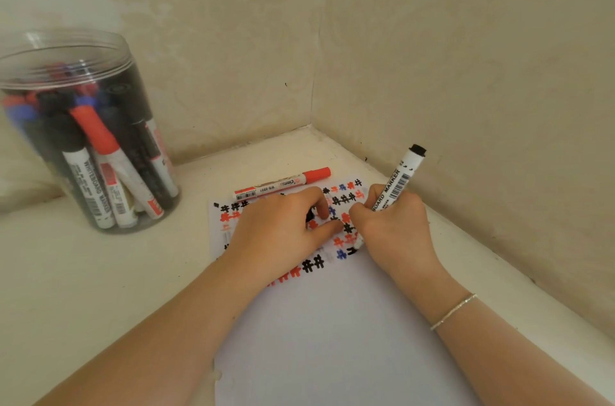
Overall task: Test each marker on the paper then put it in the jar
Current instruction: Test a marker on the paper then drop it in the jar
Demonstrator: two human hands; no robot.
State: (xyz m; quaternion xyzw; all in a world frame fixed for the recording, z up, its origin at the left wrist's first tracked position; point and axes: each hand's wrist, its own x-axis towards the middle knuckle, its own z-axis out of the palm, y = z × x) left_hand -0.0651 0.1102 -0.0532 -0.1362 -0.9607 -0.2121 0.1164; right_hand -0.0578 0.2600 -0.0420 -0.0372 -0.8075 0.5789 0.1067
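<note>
From the head view, the right hand [394,222] grips a black whiteboard marker [397,184] like a pen, tip down on the paper [332,332], adding to the rows of hash marks. The left hand [283,227] rests on the sheet, probably to steady it, fingers curled around something dark, likely the cap. A red marker [283,184] waits at the paper's far edge; the jar [83,139] stands well left, nearly full.
</note>
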